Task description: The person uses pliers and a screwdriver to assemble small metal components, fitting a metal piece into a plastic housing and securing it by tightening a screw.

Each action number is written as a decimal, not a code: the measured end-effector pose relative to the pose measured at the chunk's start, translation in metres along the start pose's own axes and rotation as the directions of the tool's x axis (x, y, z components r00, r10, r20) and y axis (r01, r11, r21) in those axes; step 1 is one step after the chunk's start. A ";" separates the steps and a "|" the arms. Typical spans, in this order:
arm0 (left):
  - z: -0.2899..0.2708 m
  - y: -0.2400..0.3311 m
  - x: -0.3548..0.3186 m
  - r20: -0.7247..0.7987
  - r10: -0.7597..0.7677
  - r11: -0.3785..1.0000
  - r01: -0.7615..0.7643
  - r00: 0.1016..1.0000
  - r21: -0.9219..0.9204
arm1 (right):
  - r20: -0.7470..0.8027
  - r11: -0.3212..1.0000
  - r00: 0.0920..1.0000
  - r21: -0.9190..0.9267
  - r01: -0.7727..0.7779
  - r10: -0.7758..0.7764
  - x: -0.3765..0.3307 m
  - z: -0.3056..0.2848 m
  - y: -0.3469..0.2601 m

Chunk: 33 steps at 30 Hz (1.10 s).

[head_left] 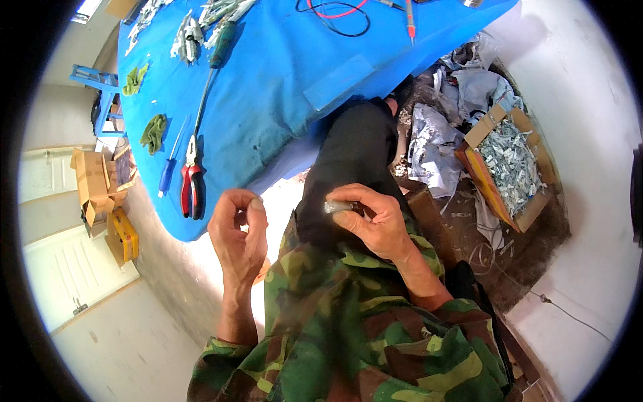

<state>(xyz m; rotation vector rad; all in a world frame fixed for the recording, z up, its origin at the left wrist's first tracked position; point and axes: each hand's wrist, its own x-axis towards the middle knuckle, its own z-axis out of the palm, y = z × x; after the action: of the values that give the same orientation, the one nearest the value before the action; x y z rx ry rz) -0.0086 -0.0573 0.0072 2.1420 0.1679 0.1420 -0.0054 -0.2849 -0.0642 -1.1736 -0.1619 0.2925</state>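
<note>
Above my lap, my right hand (pixel 375 221) pinches a small greyish-white stub (pixel 338 207) between thumb and fingers. What kind of thing the stub is I cannot make out. My left hand (pixel 239 224) is raised to the left of it, fingers curled and thumb bent towards them; whatever they may hold is too small or hidden to tell. The two hands are apart. On the blue cloth beyond my left hand lie red-and-black pliers (pixel 192 181), a blue-handled screwdriver (pixel 169 171) and a long screwdriver with a dark green handle (pixel 224 45).
Bundles of grey-white strips (pixel 189 37) and green rags (pixel 154 133) rest on the blue-covered table (pixel 281 74). Test leads (pixel 410 27) lie at its far side. To the right, a cardboard box (pixel 469 157) holds many shredded pieces beside crumpled plastic bags (pixel 429 144). Cartons (pixel 94 181) stand at left.
</note>
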 end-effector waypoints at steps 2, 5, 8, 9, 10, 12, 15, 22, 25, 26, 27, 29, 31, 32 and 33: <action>0.003 -0.009 -0.003 0.058 -0.027 1.000 0.027 0.998 0.005 | -0.011 0.998 0.999 0.051 -0.035 0.036 -0.001 -0.005 0.003; 0.010 -0.007 -0.004 0.101 -0.062 0.996 0.055 0.993 0.076 | -0.010 0.987 0.995 0.126 -0.100 0.102 -0.002 -0.009 0.005; 0.016 -0.024 -0.009 0.077 -0.019 0.974 0.001 0.997 0.226 | 0.010 0.969 0.994 0.224 -0.108 0.109 -0.002 -0.009 0.004; 0.015 -0.032 -0.011 0.102 -0.027 0.963 -0.001 0.994 0.271 | 0.020 0.963 0.995 0.251 -0.098 0.096 -0.001 -0.009 0.005; 0.014 -0.041 -0.013 0.128 -0.036 0.950 -0.006 0.991 0.312 | 0.027 0.957 0.996 0.276 -0.086 0.082 0.000 -0.009 0.006; 0.011 -0.058 -0.021 0.175 -0.131 0.909 0.049 0.976 0.413 | 0.034 0.951 0.994 0.288 -0.111 0.106 0.000 -0.008 0.004; 0.010 -0.079 -0.026 0.235 -0.102 0.779 -0.070 0.967 0.624 | 0.053 0.941 0.990 0.309 -0.140 0.130 0.002 -0.008 0.001; 0.015 -0.080 -0.028 0.180 -0.054 0.833 -0.055 0.982 0.550 | 0.063 0.903 0.984 0.390 -0.181 0.170 0.003 -0.006 0.003; 0.015 -0.064 -0.021 0.208 -0.086 0.823 -0.048 0.974 0.566 | 0.055 0.898 0.985 0.405 -0.173 0.165 0.002 -0.006 0.012; 0.016 -0.060 -0.021 0.205 -0.081 0.829 -0.048 0.975 0.557 | 0.057 0.898 0.985 0.405 -0.173 0.164 0.002 -0.006 0.014; 0.016 -0.057 -0.020 0.202 -0.076 0.836 -0.049 0.976 0.547 | 0.058 0.898 0.985 0.405 -0.173 0.163 0.002 -0.007 0.015; 0.017 -0.050 -0.019 0.192 -0.095 0.848 -0.022 0.977 0.530 | 0.052 0.882 0.984 0.437 -0.176 0.170 0.002 -0.005 0.016; 0.017 -0.043 -0.018 0.178 -0.143 0.859 0.033 0.974 0.510 | 0.036 0.850 0.982 0.495 -0.180 0.187 0.002 -0.001 0.016; 0.019 -0.044 -0.018 0.165 -0.090 0.874 -0.002 0.982 0.486 | 0.033 0.831 0.978 0.521 -0.194 0.208 0.001 0.000 0.017; 0.020 -0.045 -0.018 0.149 -0.036 0.886 -0.037 0.988 0.461 | 0.030 0.811 0.973 0.547 -0.208 0.229 0.001 0.001 0.018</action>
<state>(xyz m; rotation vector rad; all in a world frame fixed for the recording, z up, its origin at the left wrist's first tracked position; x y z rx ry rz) -0.0261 -0.0529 -0.0419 2.6205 0.1185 -0.0736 -0.0072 -0.2778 -0.0804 -0.6202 0.0934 0.4851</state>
